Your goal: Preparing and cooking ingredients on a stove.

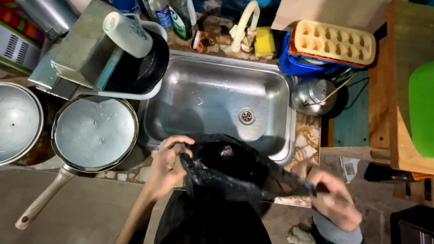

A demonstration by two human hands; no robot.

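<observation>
A black plastic bag (235,174) hangs over the front edge of a steel sink (212,97). My left hand (168,166) pinches one corner of the bag's mouth at the left. My right hand (332,194) grips the other side at the right and stretches the rim taut between both hands. The rest of the bag drops down below the counter edge. The sink basin holds nothing but its drain (247,116).
An upturned pan (92,133) with a long handle lies left of the sink, beside a metal lid (16,122). A white mug (127,34) rests on a dark bowl. A kettle (313,96), ice tray (333,42), sponge (264,41) and tap (244,25) stand behind and right.
</observation>
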